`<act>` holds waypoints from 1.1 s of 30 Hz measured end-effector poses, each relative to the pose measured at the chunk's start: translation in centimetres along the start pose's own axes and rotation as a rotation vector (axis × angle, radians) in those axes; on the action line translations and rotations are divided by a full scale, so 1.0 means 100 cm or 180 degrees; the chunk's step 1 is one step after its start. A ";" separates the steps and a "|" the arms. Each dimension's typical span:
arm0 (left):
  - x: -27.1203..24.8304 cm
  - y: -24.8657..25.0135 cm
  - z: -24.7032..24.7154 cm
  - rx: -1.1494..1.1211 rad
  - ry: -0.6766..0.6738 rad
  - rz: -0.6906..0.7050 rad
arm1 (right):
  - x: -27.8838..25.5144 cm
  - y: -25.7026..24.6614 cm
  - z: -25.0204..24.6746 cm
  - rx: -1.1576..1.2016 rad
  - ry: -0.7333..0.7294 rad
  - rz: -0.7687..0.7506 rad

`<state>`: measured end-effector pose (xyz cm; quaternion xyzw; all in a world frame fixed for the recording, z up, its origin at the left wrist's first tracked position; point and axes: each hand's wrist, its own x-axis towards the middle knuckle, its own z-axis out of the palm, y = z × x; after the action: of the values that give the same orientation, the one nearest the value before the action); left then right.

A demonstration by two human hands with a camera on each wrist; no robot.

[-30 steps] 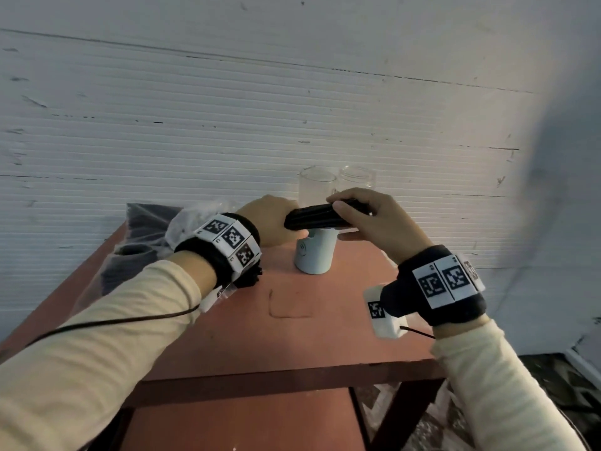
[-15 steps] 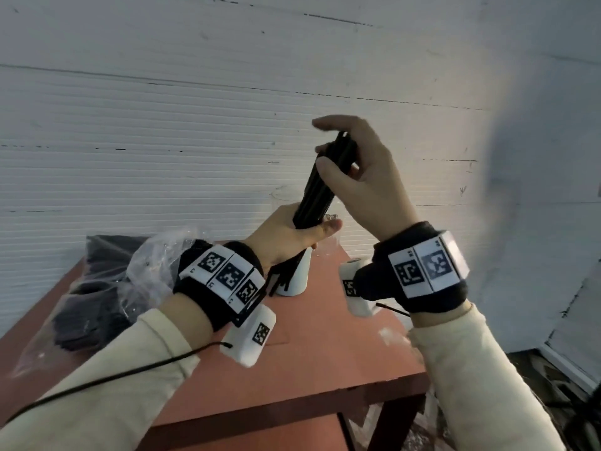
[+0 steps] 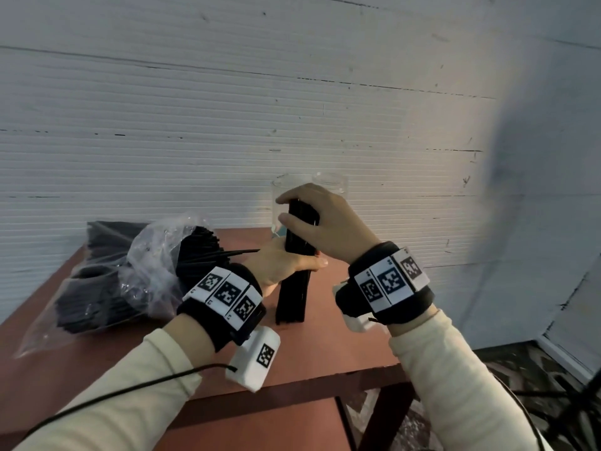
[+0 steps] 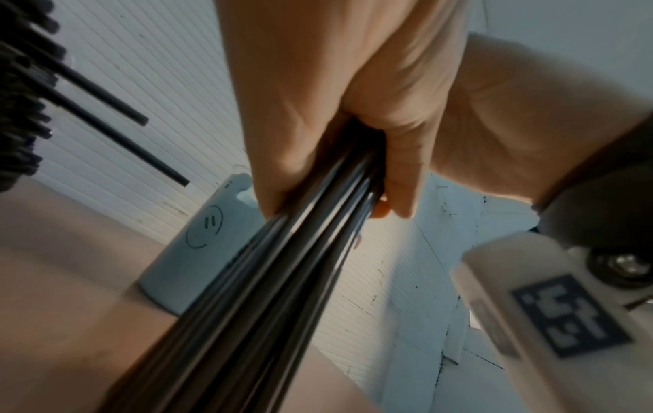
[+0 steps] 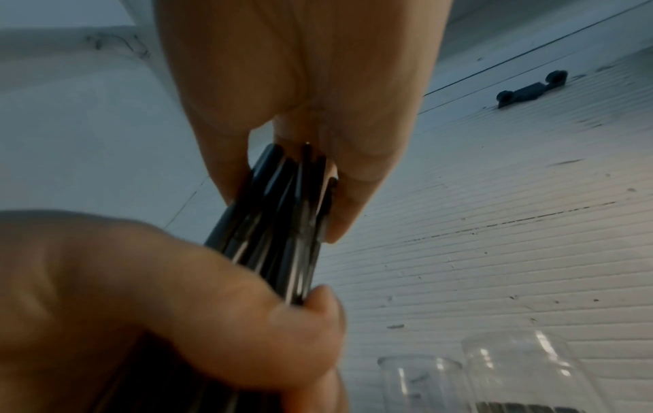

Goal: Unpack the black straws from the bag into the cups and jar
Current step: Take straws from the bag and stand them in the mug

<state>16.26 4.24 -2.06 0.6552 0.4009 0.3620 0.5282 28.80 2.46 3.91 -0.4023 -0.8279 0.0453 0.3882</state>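
A bundle of black straws (image 3: 291, 297) stands upright with its lower ends on the red table (image 3: 338, 346). My left hand (image 3: 290, 263) grips the bundle round its middle, and my right hand (image 3: 300, 212) holds its top end from above. The left wrist view shows the same bundle of straws (image 4: 282, 265) running down out of my curled fingers (image 4: 282, 156). At the table's left lies the clear plastic bag (image 3: 143, 255) stuffed with more black straws. A pale blue cup (image 4: 208, 237) with a smiley face stands just behind the bundle. Two clear cups (image 5: 420, 382) (image 5: 530, 368) stand by the wall.
A ribbed white wall (image 3: 227, 141) rises right behind the table. Loose straw ends (image 4: 88, 92) stick out of the bag toward my left hand. The table's front edge (image 3: 292, 395) is close to my forearms, and beyond its right side the floor (image 3: 536, 369) drops away.
The bundle lay level between my hands, then was lifted tilted. Now it is upright and lowered onto the table, with my right hand on its top.
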 end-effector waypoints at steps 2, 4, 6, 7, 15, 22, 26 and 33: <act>-0.001 -0.006 0.001 0.0118 -0.0110 -0.0175 | -0.004 0.003 0.005 0.0076 0.0079 -0.0001; -0.003 -0.009 0.004 0.0170 -0.0222 -0.0334 | -0.008 0.004 0.007 0.0215 0.0380 -0.0036; -0.002 -0.010 0.005 0.0251 -0.0270 -0.0412 | -0.012 0.004 0.009 0.0286 0.0565 -0.0024; -0.001 -0.011 0.006 0.0323 -0.0312 -0.0412 | -0.013 0.004 0.010 0.0306 0.0602 -0.0006; -0.005 -0.010 0.007 0.0778 -0.0420 -0.0209 | -0.019 0.005 0.001 0.0355 0.0506 0.0027; -0.027 0.016 0.013 0.1156 -0.0848 0.0194 | -0.039 0.005 -0.017 0.1018 0.0125 0.0568; -0.033 0.022 0.013 0.1032 -0.1302 0.0129 | -0.043 0.002 -0.015 0.0859 -0.0692 0.0523; -0.022 0.024 0.030 0.0698 -0.0300 0.0464 | -0.036 0.003 -0.032 0.1039 0.0156 0.0702</act>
<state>18.39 0.80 -0.34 0.7526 0.3642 0.3222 0.4440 32.52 -0.62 3.85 -0.4233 -0.7507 0.2115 0.4610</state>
